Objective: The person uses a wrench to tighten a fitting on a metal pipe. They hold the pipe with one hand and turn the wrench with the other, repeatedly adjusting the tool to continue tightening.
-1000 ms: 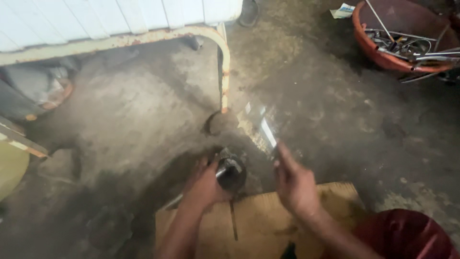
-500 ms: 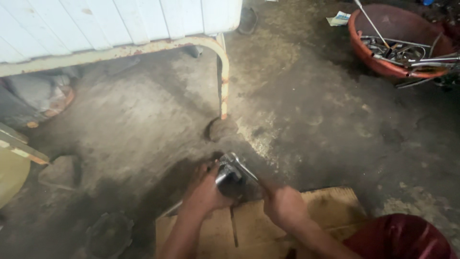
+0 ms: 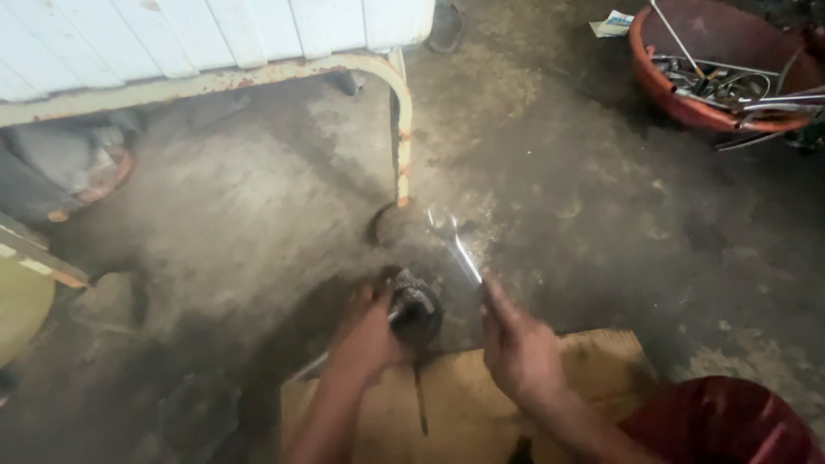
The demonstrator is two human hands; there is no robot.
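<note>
Two bare hands are busy here, low over a grimy concrete floor [image 3: 601, 223]. The left hand [image 3: 365, 339] is wrapped around a dark, greasy, roundish metal part [image 3: 417, 311], pinning it right at the far edge of a flat brown cardboard sheet [image 3: 593, 361]. The right hand [image 3: 520, 352] is closed around the handle of a shiny silver open-ended wrench [image 3: 455, 245], whose head is lifted up and away from the part, pointing toward the rusty white-painted curved metal frame leg [image 3: 401, 129]. The wrench looks blurred, so I can't tell exactly how its jaw end sits. My worry is that the part looks oily, so the left-hand grip could slip and the piece roll off onto the dirt. The wrench could also skid off whatever it gets put on and bang those left knuckles, since they sit just beside it. Far off at the top right is a red round plastic basin [image 3: 662, 82] full of metal tools, well apart from everything.
</note>
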